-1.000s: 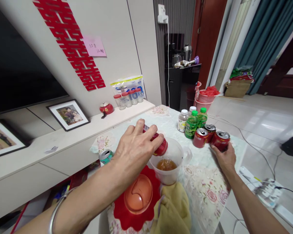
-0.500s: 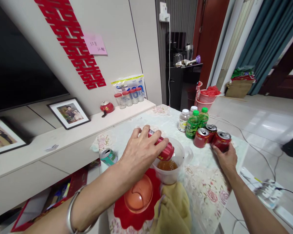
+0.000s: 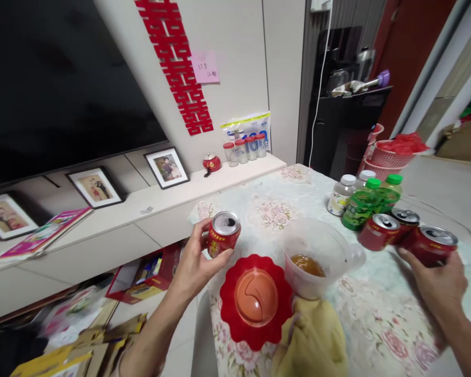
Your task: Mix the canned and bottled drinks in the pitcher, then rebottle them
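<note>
My left hand is wrapped round an opened red can, held upright at the table's left edge. On the right, my right hand grips another red can, which stands beside two more red cans. A translucent plastic jug with brown liquid in its bottom stands between my hands, its handle pointing right. In front of it lie a red scalloped dish with an orange-pink centre and a yellowish cloth. The teal can seen earlier is not visible.
Green-capped bottles and white-capped bottles stand behind the cans. A floral tablecloth covers the table. Along the wall, a low cabinet bears framed photos, a red pot and several red-lidded jars. Pink baskets stand beyond.
My left hand has brought its can from a tilt over the jug to upright at the left. My right hand stays on its can. The view has swung left.
</note>
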`<act>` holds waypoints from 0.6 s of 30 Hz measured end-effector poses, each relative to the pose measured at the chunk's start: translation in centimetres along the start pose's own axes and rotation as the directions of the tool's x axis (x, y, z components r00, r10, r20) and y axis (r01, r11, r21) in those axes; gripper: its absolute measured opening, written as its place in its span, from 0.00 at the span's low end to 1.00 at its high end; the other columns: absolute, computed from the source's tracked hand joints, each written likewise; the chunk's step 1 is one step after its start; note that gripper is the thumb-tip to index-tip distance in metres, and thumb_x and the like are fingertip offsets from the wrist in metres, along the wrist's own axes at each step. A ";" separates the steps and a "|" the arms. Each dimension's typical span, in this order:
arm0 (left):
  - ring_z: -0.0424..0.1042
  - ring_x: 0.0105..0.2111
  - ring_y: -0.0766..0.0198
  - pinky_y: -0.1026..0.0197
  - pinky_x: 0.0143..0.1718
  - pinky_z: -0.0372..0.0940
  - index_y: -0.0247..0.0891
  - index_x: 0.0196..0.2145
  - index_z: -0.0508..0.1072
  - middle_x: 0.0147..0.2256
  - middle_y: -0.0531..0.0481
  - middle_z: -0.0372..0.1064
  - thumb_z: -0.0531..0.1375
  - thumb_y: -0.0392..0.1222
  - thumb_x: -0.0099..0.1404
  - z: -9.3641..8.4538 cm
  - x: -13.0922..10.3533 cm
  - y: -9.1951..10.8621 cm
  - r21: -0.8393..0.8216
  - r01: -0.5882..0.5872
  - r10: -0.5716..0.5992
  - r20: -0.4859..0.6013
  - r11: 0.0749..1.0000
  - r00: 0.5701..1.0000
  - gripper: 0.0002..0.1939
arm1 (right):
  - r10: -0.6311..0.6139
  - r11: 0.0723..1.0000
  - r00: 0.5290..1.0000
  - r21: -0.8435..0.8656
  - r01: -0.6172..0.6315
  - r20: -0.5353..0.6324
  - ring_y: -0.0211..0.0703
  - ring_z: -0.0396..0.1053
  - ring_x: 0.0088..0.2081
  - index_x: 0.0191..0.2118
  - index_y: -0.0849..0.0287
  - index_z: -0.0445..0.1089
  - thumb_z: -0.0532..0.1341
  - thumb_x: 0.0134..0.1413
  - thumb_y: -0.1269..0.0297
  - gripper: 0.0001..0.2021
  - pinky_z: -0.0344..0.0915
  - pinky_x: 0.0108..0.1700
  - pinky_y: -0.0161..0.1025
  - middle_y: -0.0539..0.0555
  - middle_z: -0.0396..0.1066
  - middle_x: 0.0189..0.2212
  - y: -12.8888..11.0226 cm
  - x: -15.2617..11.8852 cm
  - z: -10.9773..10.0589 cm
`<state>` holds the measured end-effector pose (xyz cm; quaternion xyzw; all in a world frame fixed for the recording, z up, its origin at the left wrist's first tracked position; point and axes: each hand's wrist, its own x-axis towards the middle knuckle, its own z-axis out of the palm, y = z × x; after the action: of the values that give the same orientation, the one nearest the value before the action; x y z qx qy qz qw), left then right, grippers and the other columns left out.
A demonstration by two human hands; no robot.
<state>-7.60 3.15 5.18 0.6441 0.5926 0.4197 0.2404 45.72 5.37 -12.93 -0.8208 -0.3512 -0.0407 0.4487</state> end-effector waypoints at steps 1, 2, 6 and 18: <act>0.75 0.49 0.51 0.46 0.53 0.69 0.43 0.59 0.62 0.53 0.43 0.72 0.70 0.49 0.55 0.0 -0.6 -1.5 -0.015 0.036 -0.037 -0.045 0.999 0.998 0.37 | 0.024 1.000 1.000 0.003 -0.024 0.000 0.64 0.73 0.37 0.53 0.61 0.73 0.67 0.42 0.33 0.40 0.66 0.39 0.54 0.69 0.78 0.41 0.0 0.0 0.0; 0.74 0.49 0.50 0.47 0.51 0.69 0.42 0.59 0.63 0.53 0.42 0.72 0.70 0.50 0.55 0.1 -1.2 -2.9 -0.008 0.071 -0.072 -0.076 0.997 0.995 0.37 | 0.054 0.999 0.999 0.005 -0.054 0.000 0.65 0.74 0.38 0.54 0.60 0.74 0.68 0.41 0.34 0.39 0.66 0.41 0.55 0.69 0.78 0.42 0.1 0.0 0.0; 0.74 0.42 0.55 0.52 0.44 0.70 0.42 0.58 0.63 0.49 0.45 0.73 0.69 0.52 0.55 1.5 -2.9 -8.2 -0.072 0.183 -0.194 -0.215 0.980 0.957 0.36 | 0.129 0.992 0.992 -0.009 -0.129 -0.009 0.67 0.75 0.39 0.50 0.57 0.76 0.70 0.38 0.36 0.37 0.67 0.43 0.55 0.67 0.79 0.40 0.3 0.3 0.2; 0.75 0.44 0.54 0.50 0.45 0.72 0.41 0.55 0.64 0.50 0.42 0.73 0.70 0.53 0.51 5.0 -2.9 -14.6 -0.240 0.232 -0.292 -0.258 0.943 0.921 0.37 | 0.139 0.990 0.988 -0.049 -0.135 0.074 0.73 0.75 0.42 0.35 0.49 0.66 0.66 0.42 0.34 0.25 0.67 0.46 0.60 0.60 0.73 0.33 -0.5 -1.0 -1.2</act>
<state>-11.53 3.93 -9.99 0.4618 0.6563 0.5320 0.2700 44.95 4.13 -12.24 -0.8536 -0.3101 0.0141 0.4184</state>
